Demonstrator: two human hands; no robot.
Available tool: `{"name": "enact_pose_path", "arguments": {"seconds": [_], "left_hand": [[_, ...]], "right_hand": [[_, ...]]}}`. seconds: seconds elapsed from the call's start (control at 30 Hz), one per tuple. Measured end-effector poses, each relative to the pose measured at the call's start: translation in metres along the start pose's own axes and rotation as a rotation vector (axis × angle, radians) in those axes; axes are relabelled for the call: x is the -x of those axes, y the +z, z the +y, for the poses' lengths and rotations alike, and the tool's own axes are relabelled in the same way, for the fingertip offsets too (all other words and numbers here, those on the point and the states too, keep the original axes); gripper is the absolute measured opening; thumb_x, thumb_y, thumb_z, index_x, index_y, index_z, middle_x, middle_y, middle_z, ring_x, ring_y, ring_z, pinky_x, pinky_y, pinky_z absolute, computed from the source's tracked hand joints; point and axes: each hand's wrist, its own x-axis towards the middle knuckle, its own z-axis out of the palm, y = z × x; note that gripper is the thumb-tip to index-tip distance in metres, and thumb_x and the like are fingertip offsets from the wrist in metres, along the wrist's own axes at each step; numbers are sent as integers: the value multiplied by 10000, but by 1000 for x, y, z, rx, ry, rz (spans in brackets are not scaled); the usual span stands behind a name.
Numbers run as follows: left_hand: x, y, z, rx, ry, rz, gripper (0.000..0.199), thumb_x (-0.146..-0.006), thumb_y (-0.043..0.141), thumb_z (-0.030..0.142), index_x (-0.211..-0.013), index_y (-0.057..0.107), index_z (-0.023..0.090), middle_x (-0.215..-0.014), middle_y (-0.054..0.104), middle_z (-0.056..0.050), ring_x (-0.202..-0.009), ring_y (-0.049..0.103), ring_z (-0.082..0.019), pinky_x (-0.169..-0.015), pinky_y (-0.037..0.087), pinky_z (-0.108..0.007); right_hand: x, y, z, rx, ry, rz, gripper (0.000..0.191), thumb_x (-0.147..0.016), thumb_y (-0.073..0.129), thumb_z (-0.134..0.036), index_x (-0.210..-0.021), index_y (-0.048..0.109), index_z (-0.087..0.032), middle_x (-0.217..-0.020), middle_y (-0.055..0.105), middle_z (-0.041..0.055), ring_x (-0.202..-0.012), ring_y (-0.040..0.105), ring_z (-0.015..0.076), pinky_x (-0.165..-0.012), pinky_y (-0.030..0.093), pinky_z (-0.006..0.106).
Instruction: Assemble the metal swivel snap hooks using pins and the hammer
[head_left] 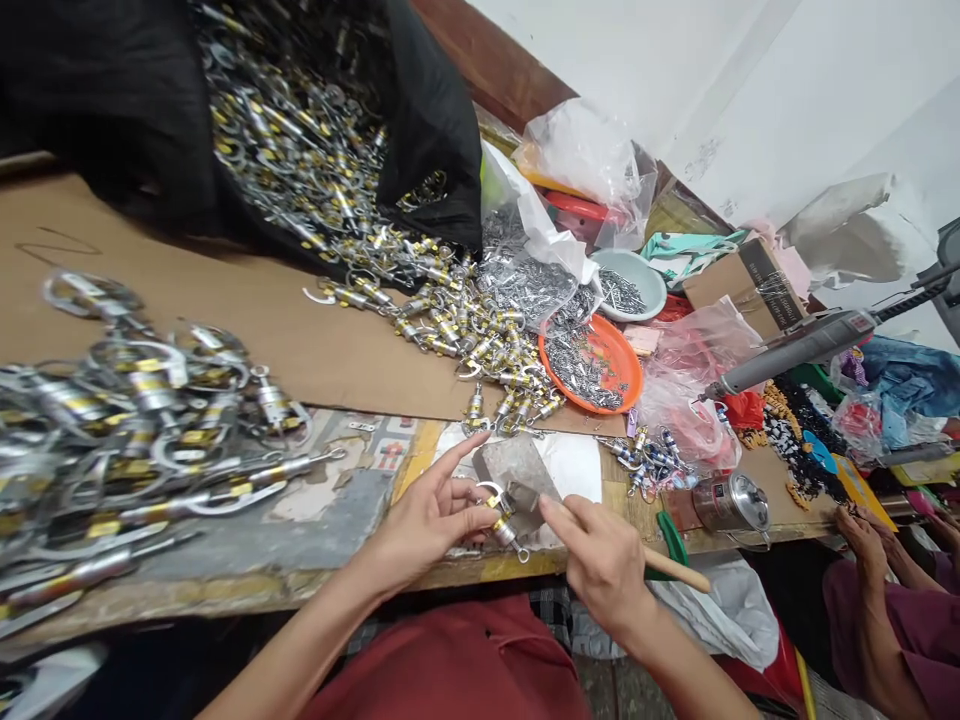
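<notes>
At a crowded workbench (315,535), our left hand (427,515) pinches a yellow-banded metal fitting (505,522) between thumb and fingers, index finger extended, at the near side of a grey block (510,458). Our right hand (604,555) closes around a wooden-handled hammer (679,571), its head just beside the piece. A stray blow could catch our nearby fingertips; a loose pinch could let the fitting skid off the bench edge.

A dark red garment (442,668) with a small dark mark (488,632) covers the body, checked fabric (551,612) beside it; both forearms (304,632) are bare.
</notes>
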Motion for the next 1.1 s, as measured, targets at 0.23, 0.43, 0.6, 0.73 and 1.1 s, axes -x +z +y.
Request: {"name": "enact_pose_path", "arguments": {"seconds": [0.23, 0.43, 0.6, 0.73, 1.1], "left_hand": [[2, 2, 2, -39, 7, 35, 982, -572, 760, 293, -1398, 236, 200, -611, 583, 77, -517, 576, -123, -524, 464, -253], [2, 2, 2, -44, -2, 34, 973, -568, 758, 285, -1392, 249, 185, -619, 595, 68, -534, 583, -129, -530, 474, -257], [2, 3, 4, -44, -24, 47, 958, -568, 744, 284, -1389, 258, 195, -632, 589, 72, -538, 597, -130, -531, 477, -255], [3, 3, 4, -57, -38, 45, 961, -567, 741, 295, -1392, 256, 205, -640, 597, 62, -569, 621, -151, -546, 481, -267], [0, 0, -2, -19, -16, -11, 964, -595, 732, 301, -1403, 217, 199, -638, 590, 58, -548, 554, -125, -544, 458, -266]], "right_hand": [[1, 0, 0, -195, 100, 274, 508, -851, 442, -38, -1287, 483, -295, -945, 643, 73, -832, 626, 164, -672, 500, 256], [5, 12, 10, -378, 339, 18, 407, -897, 479, -208, -1303, 472, -240, -1032, 646, 76, -929, 620, 169, -766, 517, 267], [5, 38, 43, -313, 525, -16, 406, -895, 483, -302, -1284, 496, -189, -1116, 621, 105, -1024, 581, 206, -869, 473, 334], [3, 52, 63, -108, 548, -119, 372, -889, 465, -261, -1237, 542, -154, -971, 643, 116, -908, 598, 225, -795, 481, 351], [-29, 46, -3, -432, 396, -14, 533, -817, 588, -321, -1314, 437, -204, -1208, 504, 106, -1138, 469, 222, -963, 412, 369]]}}
